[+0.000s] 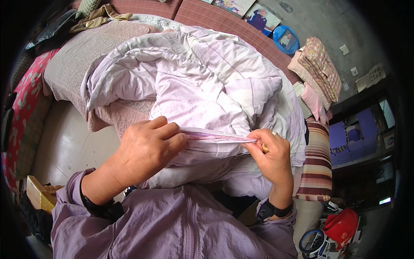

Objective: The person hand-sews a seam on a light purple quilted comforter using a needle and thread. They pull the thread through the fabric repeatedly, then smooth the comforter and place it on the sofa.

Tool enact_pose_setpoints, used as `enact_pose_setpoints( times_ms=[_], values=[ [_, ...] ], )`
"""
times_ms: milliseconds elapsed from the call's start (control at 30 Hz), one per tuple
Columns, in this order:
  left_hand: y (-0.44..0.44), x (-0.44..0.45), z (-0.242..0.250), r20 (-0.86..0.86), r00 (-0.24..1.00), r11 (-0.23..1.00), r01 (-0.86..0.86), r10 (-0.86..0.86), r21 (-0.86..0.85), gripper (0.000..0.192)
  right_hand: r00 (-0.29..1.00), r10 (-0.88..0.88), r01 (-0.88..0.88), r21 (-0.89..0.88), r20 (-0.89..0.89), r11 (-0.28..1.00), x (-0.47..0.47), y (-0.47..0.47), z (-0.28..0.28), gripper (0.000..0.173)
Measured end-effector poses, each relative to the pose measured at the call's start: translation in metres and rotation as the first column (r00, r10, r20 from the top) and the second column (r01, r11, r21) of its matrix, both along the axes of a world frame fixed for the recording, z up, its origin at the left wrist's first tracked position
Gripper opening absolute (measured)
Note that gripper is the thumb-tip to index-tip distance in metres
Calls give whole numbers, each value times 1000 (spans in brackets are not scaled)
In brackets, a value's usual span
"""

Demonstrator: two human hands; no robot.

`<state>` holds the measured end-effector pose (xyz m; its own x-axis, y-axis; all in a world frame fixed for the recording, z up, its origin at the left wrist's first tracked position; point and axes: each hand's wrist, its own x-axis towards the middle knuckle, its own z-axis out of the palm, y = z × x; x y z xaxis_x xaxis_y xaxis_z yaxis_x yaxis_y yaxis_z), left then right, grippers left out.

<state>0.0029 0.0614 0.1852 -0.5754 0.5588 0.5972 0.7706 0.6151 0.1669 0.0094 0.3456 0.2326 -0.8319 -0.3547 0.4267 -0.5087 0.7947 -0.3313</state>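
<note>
A large, crumpled, pale lilac and white cloth cover [194, 84] lies over the sofa and across my lap. My left hand [150, 147] is closed on one end of a folded edge of it. The other end of that edge is pinched between the thumb and fingers of my right hand [270, 147]. Between the two hands the fabric edge [216, 137] is drawn straight, with a pinker strip showing in its fold. A ring is on my right hand, beside a small yellowish object [265, 148] I cannot identify. What lies under my left fingers is hidden.
Beneath the cover is a sofa with a pinkish quilted throw [81, 61]. Folded bedding [318, 71] and a striped cushion [315, 162] sit at the right. Photos [262, 17] lean along the back wall. A small bicycle [312, 241] stands at lower right, a yellow wooden piece [40, 194] at left.
</note>
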Motion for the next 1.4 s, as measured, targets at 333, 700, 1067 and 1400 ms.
enact_pose_setpoints(
  times_ms=[333, 700, 1067, 1400],
  values=[
    [-1, -6, -1, 126, 986, 972, 83, -112, 219, 14, 1000, -14, 14, -35, 9, 999, -2, -3, -1, 16],
    [2, -4, 4, 246, 964, 955, 27, -104, 296, 26, 1000, -14, 13, -32, -23, 999, -1, -3, -2, 16],
    [4, -4, 5, 418, 895, 920, -24, -155, 392, 6, 1000, -10, 9, -40, -16, 999, 1, -2, -3, 15],
    [9, 0, -3, 561, 712, 755, -66, -423, 653, 6, 1000, -8, 8, -53, 0, 999, -2, 0, -7, 14]
  ],
)
